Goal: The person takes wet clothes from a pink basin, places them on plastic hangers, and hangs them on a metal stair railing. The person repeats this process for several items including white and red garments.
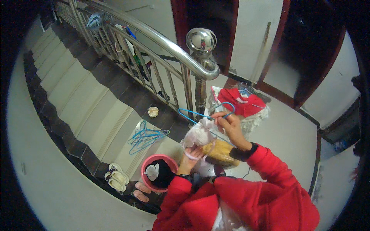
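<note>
My right hand (229, 127) grips a blue clothes hanger (192, 111) near its neck, with the hook curving up above the fingers. In my left hand (193, 157) is a pale pinkish-white garment (199, 135), cup-shaped like a bra, and a strap of it loops over the fingers. One lower part of the hanger runs behind or against the garment; whether it is threaded through a strap, I cannot tell. Just below my right hand is a yellow-brown, wooden-looking block or stool (218, 151), partly covered by my sleeve and the strap.
A pink basin (143, 170) holding dark cloth and a white piece stands at left. Blue hangers (147, 135) lie on the step beyond, and slippers (117, 179) sit near the wall. A metal railing post (201, 98) rises ahead; red and white clothes (240, 101) lie on the floor beyond.
</note>
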Demonstrator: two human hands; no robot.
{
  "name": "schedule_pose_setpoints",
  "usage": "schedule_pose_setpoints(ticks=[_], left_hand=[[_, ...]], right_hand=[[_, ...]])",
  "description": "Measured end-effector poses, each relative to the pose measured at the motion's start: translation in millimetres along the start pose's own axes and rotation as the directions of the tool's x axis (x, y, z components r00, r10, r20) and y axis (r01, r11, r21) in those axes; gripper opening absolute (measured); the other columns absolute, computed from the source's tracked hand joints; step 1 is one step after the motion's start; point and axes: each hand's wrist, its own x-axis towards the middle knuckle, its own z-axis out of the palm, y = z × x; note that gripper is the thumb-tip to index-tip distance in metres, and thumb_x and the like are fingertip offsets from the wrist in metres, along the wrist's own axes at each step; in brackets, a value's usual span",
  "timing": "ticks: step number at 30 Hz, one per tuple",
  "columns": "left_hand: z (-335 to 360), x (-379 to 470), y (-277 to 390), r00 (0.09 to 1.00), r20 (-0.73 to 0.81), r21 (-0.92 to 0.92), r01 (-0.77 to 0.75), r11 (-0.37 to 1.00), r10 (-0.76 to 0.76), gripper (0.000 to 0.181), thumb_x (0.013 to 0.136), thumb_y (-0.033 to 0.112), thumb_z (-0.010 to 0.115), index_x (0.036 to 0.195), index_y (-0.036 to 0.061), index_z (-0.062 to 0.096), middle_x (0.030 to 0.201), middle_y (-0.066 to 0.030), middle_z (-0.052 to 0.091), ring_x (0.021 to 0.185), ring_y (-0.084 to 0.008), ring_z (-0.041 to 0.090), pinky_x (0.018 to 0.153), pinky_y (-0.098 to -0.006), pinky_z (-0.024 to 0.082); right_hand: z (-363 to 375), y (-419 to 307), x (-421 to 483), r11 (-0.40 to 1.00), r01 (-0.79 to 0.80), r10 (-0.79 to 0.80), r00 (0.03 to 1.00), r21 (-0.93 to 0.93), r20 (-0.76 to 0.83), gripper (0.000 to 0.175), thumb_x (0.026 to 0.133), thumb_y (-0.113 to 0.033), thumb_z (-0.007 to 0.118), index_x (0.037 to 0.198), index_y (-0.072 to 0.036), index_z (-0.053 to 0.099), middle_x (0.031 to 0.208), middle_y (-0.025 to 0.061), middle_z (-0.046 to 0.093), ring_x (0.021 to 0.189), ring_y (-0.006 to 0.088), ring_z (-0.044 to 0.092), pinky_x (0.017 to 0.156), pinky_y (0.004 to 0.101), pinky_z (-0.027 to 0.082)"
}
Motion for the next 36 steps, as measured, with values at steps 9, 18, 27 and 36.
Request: schedule_pose_setpoints(ticks=[9, 18, 27, 36], left_hand=[[-45, 10, 18, 0.982, -0.158, 0.191, -0.075, 0.979, 0.106, 0.048, 0.089, 0.042, 0.045, 0.125, 0.0092, 0.045, 0.121, -0.0114, 0.052, 0.112, -0.028, 0.05, 0.097, -0.0453, 0.037], [-188, 3, 19, 0.894, 0.411, 0.555, -0.401, 0.729, 0.18, 0.036, 0.094, 0.025, 0.035, 0.121, 0.0026, 0.042, 0.124, -0.0192, 0.048, 0.114, -0.0323, 0.049, 0.093, -0.0396, 0.042], [-224, -53, -2, 0.962, -0.025, 0.434, -0.233, 0.87, 0.271, 0.024, 0.092, 0.024, 0.039, 0.105, 0.0053, 0.048, 0.099, -0.0122, 0.058, 0.086, -0.0302, 0.058, 0.074, -0.0396, 0.048], [-195, -53, -86, 0.749, -0.637, 0.36, 0.083, 0.929, 0.18, 0.026, 0.091, 0.025, 0.042, 0.107, 0.0051, 0.049, 0.099, -0.0123, 0.058, 0.086, -0.0292, 0.059, 0.072, -0.0387, 0.049]], right_hand=[[-29, -15, -17, 0.999, 0.02, -0.024, 0.99, -0.03, -0.141, 0.016, 0.09, -0.011, 0.05, 0.099, -0.001, 0.058, 0.077, 0.0002, 0.054, 0.056, 0.0054, 0.045, 0.047, 0.0196, 0.036], [-106, 41, 18, 0.963, -0.037, -0.004, 0.989, -0.266, -0.15, 0.014, 0.086, -0.009, 0.052, 0.095, -0.004, 0.061, 0.075, -0.0034, 0.054, 0.054, 0.0017, 0.042, 0.047, 0.0181, 0.031], [-258, 78, 135, 0.963, -0.088, 0.068, 0.994, -0.254, -0.087, 0.018, 0.084, -0.012, 0.05, 0.094, -0.004, 0.063, 0.077, -0.0005, 0.06, 0.054, 0.003, 0.046, 0.046, 0.0188, 0.034], [-373, 209, 242, 0.276, -0.392, -0.336, 0.816, -0.878, -0.47, 0.04, 0.078, -0.029, 0.06, 0.107, -0.002, 0.057, 0.101, 0.0242, 0.057, 0.09, 0.0418, 0.056, 0.078, 0.0463, 0.046]])
